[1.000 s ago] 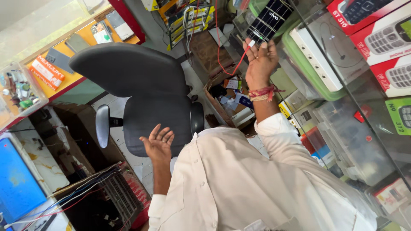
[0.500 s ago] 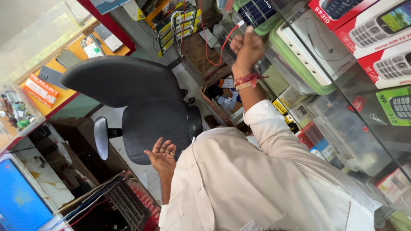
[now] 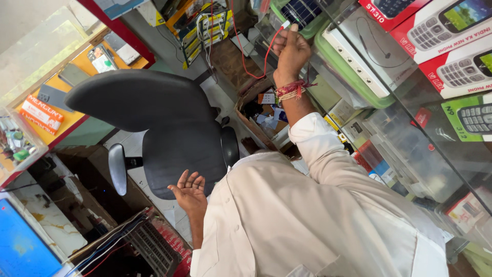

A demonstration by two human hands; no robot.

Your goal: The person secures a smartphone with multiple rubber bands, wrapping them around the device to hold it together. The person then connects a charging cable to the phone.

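My right hand [image 3: 291, 48] is raised high in front of a glass display case [image 3: 410, 133], with red thread bands around the wrist. It pinches the white plug end of a thin red cable [image 3: 246, 60], which loops down and back up toward the hanging packets at the top. My left hand [image 3: 188, 187] is held low, palm up with fingers spread, holding nothing. It hovers just in front of the back of a black office chair [image 3: 164, 133]. My white shirt fills the lower right.
Boxed button phones [image 3: 451, 31] and white and green devices [image 3: 353, 56] sit behind the glass. An open cardboard box [image 3: 259, 110] of small items stands on the floor. A keyboard [image 3: 148, 246] and a blue screen [image 3: 20, 246] are at lower left, with an orange shelf [image 3: 56, 97] beyond.
My right hand has kept hold of the red cable and shifted slightly with it near the glass case. My left hand stays open by the chair.
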